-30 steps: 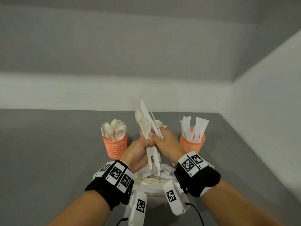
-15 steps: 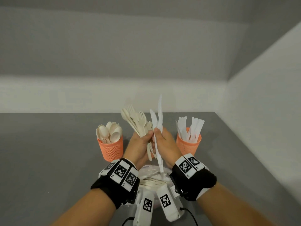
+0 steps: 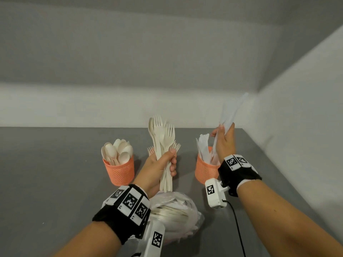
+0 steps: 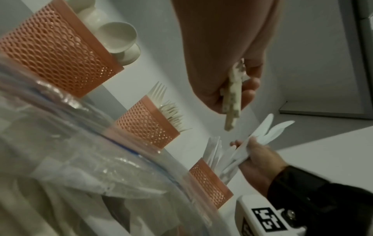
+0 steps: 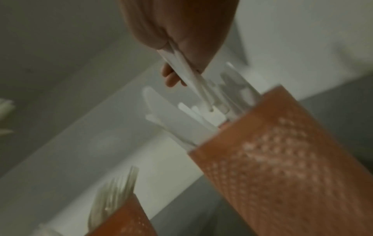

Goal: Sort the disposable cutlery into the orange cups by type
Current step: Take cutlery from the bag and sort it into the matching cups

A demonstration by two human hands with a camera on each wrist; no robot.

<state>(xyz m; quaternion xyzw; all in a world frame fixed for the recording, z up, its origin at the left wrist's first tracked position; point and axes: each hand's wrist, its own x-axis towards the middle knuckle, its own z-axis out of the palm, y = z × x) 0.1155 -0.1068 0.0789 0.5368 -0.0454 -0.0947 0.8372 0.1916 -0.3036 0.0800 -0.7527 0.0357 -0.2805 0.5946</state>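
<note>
My right hand (image 3: 223,143) pinches two white knives (image 3: 227,115) above the knife cup (image 3: 204,170), left hand (image 3: 157,167) clamped on the fork-and-spoon bundle (image 3: 163,138); I'd lower handles first, releasing once past the rim.

No readable words, brands or numbers anywhere. Only black-and-white square code markers on my wristbands (image 3: 130,202) and white camera housings (image 3: 215,194); small marks beside them illegible.
</note>
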